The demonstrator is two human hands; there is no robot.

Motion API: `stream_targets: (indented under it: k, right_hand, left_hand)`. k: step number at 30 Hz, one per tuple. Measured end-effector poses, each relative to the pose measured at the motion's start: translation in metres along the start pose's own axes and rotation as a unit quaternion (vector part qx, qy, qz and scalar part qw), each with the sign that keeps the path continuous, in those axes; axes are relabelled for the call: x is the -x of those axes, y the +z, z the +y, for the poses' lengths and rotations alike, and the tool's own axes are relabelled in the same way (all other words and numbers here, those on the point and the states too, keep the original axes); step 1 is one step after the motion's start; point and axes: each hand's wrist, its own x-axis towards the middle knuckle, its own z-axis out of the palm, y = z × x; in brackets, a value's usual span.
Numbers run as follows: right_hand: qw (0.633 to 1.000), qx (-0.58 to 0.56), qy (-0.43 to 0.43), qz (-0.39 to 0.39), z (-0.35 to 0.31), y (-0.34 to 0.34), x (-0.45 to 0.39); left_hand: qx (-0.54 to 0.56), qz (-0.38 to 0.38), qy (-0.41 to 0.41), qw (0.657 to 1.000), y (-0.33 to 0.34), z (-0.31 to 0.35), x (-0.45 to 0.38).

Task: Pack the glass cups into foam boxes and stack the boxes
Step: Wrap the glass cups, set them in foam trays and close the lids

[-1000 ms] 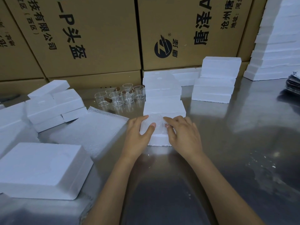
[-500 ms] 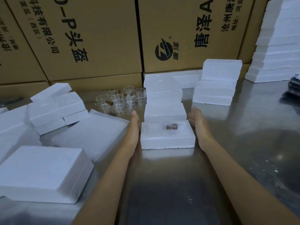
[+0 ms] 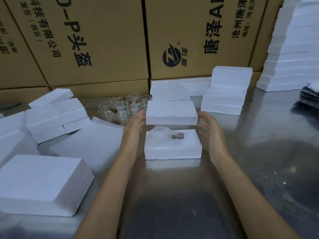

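At 8 o'clock: large white foam box (image 3: 39, 184) lying flat on the shiny steel table (image 3: 172, 200). At 9–10 o'clock: loose heap of small white foam blocks (image 3: 55, 116), some tilted on each other, with a flat white foam sheet (image 3: 89, 145) just right of it. At 11 o'clock, behind the sheet: cluster of clear glass cups with brown handles (image 3: 124, 106), upright, near the wall of brown printed cardboard cartons (image 3: 103, 40). Centre: left hand (image 3: 135, 124) and right hand (image 3: 208, 125) press flat against opposite short ends of a white rectangular foam lid (image 3: 170, 112), fingers fairly straight, lid clamped between the palms and held level in the air. Directly under it, apart from it: open white foam box base (image 3: 172, 150) on the table, with a wrapped glass cup (image 3: 165, 138) in its recess, brown handle showing through the clear wrap. Behind the lid at 12 o'clock: short pile of white foam pieces (image 3: 168, 92). At 1 o'clock: stack of closed white foam boxes (image 3: 226, 90). At 2 o'clock: tall stack of white foam slabs (image 3: 293, 49) along the right edge. At 3 o'clock: dark pile of flat packets (image 3: 309, 95), detail unclear.
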Motion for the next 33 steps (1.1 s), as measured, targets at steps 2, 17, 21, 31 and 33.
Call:
stream_targets:
  k: [2,17,21,31,33]
  right_hand:
    - [0.998,-0.004,-0.047,0.037,-0.016,0.002,0.004]
    - [0.983,0.078,-0.13,0.107,-0.003,0.003,0.031]
    - [0.981,0.08,-0.141,0.107,-0.004,0.001,0.033]
    - [0.983,0.116,-0.106,0.092,0.002,-0.001,0.03]
    - [0.983,0.122,-0.113,0.082,0.003,-0.001,0.03]
  left_hand:
    - [-0.008,0.02,0.034,0.999,-0.003,0.018,0.006]
    - [-0.053,0.066,0.008,0.996,-0.007,0.017,0.04]
    - [-0.045,0.07,0.006,0.997,-0.01,0.017,0.04]
    - [-0.056,0.06,0.022,0.996,-0.011,0.005,0.034]
    - [-0.049,0.06,0.022,0.997,-0.011,0.002,0.033]
